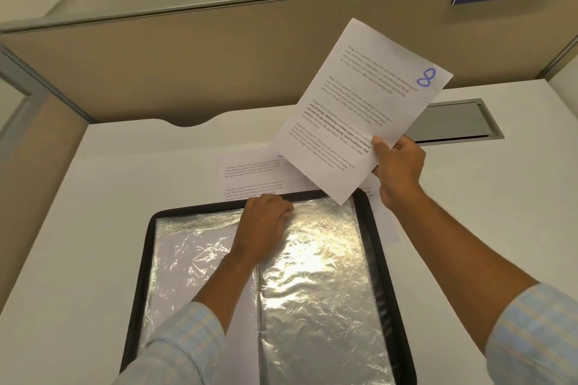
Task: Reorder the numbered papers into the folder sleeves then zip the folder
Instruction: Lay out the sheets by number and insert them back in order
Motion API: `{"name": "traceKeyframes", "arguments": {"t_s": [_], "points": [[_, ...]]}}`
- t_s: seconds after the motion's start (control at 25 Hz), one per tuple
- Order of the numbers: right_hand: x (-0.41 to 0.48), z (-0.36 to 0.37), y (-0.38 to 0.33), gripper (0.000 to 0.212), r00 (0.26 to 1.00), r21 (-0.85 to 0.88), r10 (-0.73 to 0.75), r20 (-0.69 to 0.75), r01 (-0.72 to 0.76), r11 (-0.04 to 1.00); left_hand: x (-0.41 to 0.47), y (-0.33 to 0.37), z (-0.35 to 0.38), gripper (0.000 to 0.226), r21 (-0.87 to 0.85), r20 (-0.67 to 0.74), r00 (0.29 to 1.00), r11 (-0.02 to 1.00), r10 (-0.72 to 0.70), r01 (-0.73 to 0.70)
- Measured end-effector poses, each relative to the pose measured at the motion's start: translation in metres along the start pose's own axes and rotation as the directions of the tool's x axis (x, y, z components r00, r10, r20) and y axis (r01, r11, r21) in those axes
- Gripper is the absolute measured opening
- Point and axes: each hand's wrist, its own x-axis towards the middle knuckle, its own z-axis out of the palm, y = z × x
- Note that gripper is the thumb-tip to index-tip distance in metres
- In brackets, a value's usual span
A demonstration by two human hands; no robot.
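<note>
Holding paper [219, 284]: left sleeve [194, 223]; right grip [398, 166] pinches sheet [359, 103].

White desk [93, 197] — open folder [373, 244], loose papers [250, 175] on it.

Folder [375, 259] lies on the desk [93, 212], loose papers [250, 175] behind it, one sheet [359, 109] above its far-right corner.

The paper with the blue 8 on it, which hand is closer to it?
Right. The right hand pinches the lower edge of the paper, holding it up. The left hand is apart from it, lower down, gripping the top of a folder sleeve.
</note>
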Motion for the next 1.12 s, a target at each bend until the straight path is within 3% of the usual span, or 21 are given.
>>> {"name": "traceKeyframes", "arguments": {"t_s": [0.12,0.48,0.6,0.96,1.12], "points": [[0.002,0.006,-0.001,0.017,1.000,0.007,-0.024,-0.003,0.024,1.000,-0.007,-0.002,0.004,0.009,0.036,-0.066,0.997,0.998,0.049,-0.046],[-0.002,0.028,0.005,0.017,0.996,0.017,-0.052,0.069,0.051,0.999,-0.005,-0.003,0.008,0.020,-0.019,0.092,0.994,0.998,-0.061,0.063],[-0.004,0.034,0.013,0.015,0.991,-0.027,-0.060,0.115,0.064,0.998,-0.005,-0.002,0.008,0.014,-0.013,0.142,0.986,0.996,-0.081,0.084],[-0.005,0.041,0.040,0.023,0.972,-0.222,-0.017,0.234,0.070,0.973,-0.007,0.004,0.007,0.008,0.042,0.086,0.986,0.989,-0.146,0.143],[-0.001,0.025,0.041,0.024,0.956,-0.287,-0.011,0.292,0.098,0.953,-0.007,-0.005,0.000,0.021,0.014,0.077,0.980,0.983,-0.181,0.181]]}}
